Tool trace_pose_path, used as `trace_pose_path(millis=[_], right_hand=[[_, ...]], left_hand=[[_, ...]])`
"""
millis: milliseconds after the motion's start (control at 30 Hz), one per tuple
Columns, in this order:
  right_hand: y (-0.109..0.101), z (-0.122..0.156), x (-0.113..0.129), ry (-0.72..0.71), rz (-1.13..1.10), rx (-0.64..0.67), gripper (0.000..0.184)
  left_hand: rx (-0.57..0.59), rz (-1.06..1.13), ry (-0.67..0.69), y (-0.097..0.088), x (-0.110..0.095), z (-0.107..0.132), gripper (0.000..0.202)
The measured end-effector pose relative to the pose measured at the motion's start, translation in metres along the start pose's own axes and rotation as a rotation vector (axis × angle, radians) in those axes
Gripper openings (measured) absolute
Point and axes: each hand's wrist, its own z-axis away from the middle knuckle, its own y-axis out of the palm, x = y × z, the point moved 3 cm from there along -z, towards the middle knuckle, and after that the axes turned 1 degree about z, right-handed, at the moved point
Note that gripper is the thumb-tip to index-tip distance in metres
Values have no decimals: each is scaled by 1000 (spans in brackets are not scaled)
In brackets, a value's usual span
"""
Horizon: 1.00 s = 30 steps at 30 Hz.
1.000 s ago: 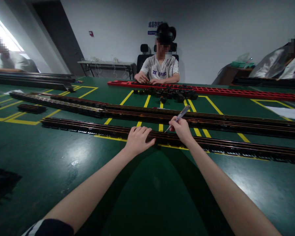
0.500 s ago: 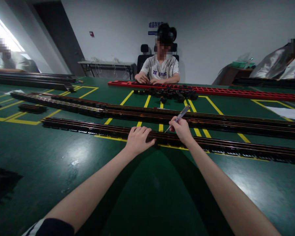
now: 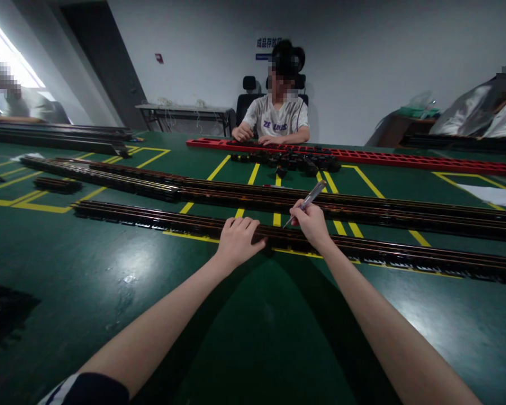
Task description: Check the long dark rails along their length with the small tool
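Observation:
My left hand [image 3: 238, 242] lies across a long black rail [image 3: 185, 223] with copper-coloured lines. Its fingers stretch over the top of the rail and the thumb points away to the right along the near side. A slim screwdriver [image 3: 312, 195] with a clear handle is pinched in my right hand [image 3: 311, 222], which is closed around it. The handle leans up and to the right. Its thin tip points down at the same rail, just right of my left thumb; whether it touches, I cannot tell.
More black rails [image 3: 244, 197] run behind the near one. Beyond them are a heap of small black parts [image 3: 295, 161] and a red slotted frame [image 3: 405, 158], where a person [image 3: 278, 121] sits. Dark pieces [image 3: 4, 309] lie at the near left of the green table [image 3: 152, 304].
The whole view has shifted very slightly. Both my hands and the screwdriver keep the same position on the rail.

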Motion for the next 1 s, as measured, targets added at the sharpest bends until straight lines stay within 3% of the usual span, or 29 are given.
trace_pose_path(millis=[1000], right_hand=[[4,4,10,-7,13,98,14]], left_hand=[[-43,4,-6,-1,-1,3,31]])
